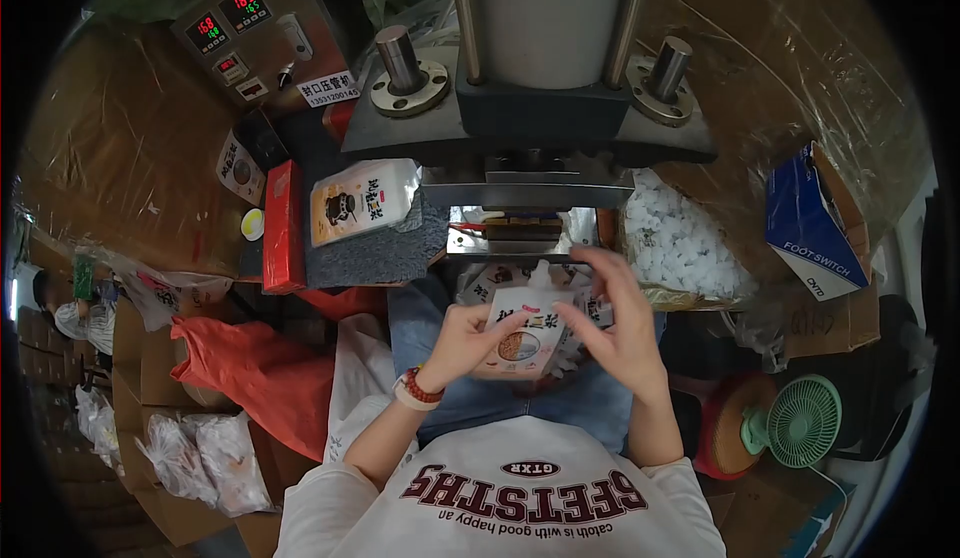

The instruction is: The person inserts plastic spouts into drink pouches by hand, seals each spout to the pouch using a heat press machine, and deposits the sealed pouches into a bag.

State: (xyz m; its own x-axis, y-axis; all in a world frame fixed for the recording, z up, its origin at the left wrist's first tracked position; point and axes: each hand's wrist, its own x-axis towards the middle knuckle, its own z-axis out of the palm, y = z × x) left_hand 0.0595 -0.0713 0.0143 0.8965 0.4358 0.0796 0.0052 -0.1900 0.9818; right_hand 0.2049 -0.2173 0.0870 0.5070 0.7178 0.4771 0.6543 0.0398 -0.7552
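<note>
A white spout pouch (518, 350) with printed lettering and a round picture is in front of me, its spout (541, 274) pointing toward the press. My left hand (462, 346), with a beaded bracelet at the wrist, grips the pouch's left side, thumb across its front. At the right side, my right hand (622, 330) has its thumb tip at the pouch's edge and its fingers spread apart beyond it. More printed pouches (480, 283) lie behind the held one, partly hidden. Just past the spout is the press's metal jaw (520, 228).
A stack of pouches (362, 203) lies on the dark mat (375, 263), beside a red box (284, 226). White pieces (680, 238) fill a tray at right, near a blue foot-switch box (815, 223). A control box (262, 33) stands upper left, a green fan (803, 420) lower right.
</note>
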